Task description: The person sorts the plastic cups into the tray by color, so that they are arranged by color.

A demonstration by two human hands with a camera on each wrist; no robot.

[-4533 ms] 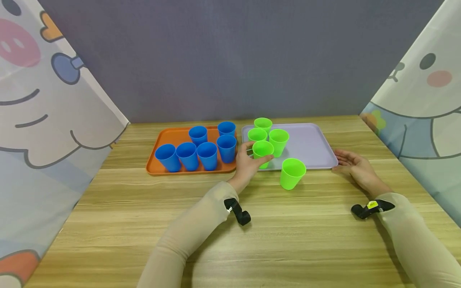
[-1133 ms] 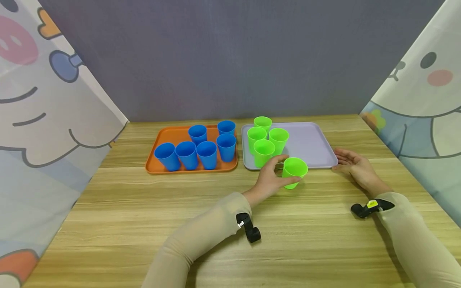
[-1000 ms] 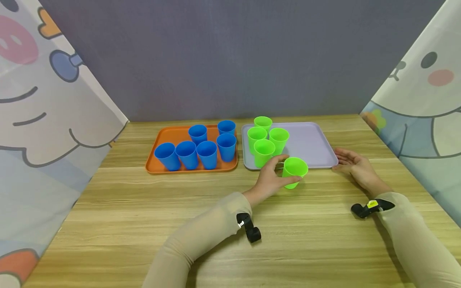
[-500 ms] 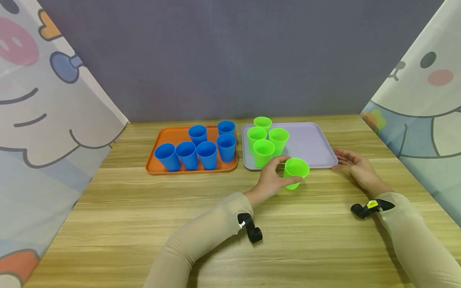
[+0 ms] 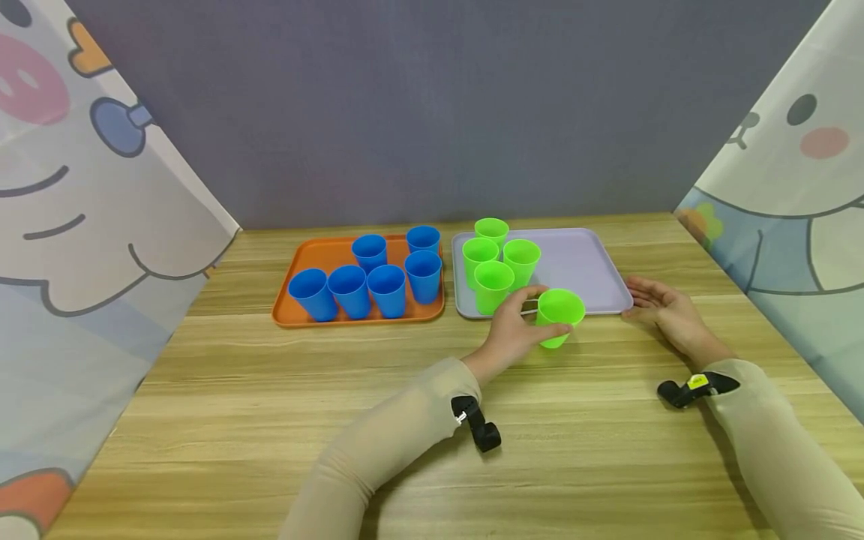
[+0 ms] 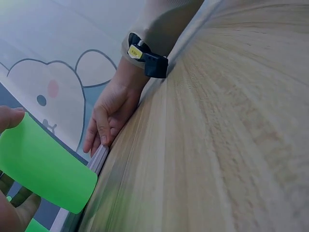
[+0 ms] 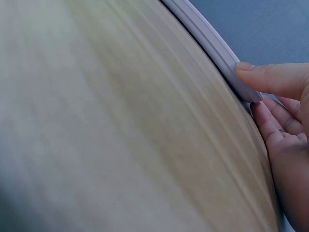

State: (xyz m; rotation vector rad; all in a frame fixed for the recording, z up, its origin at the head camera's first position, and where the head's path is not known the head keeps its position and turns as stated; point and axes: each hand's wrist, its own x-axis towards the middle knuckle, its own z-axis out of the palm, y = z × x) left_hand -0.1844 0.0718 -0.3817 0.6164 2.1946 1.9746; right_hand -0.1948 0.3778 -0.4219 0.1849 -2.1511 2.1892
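My left hand [image 5: 511,337] grips a bright green plastic cup [image 5: 561,313], thumb on its near side and fingers behind. The cup is upright in front of the lavender tray [image 5: 574,262], its base [image 6: 87,203] close over the wood in the left wrist view. Several more green cups [image 5: 494,289] stand upright at the tray's left end. At the tray's front right corner, my right hand [image 5: 668,319] pinches the edge; in the right wrist view its thumb [image 7: 270,79] lies on the rim and its fingers curl around the corner.
An orange tray [image 5: 300,315] with several upright blue cups [image 5: 349,292] stands left of the lavender one. Behind both rises a grey partition [image 5: 432,112]. Cartoon-printed cloths [image 5: 81,225] flank the wooden table [image 5: 270,420].
The left hand let go of a green cup on the lavender tray's front left and took hold of the one on the table. That cup has since moved slightly right and away. Right hand unmoved.
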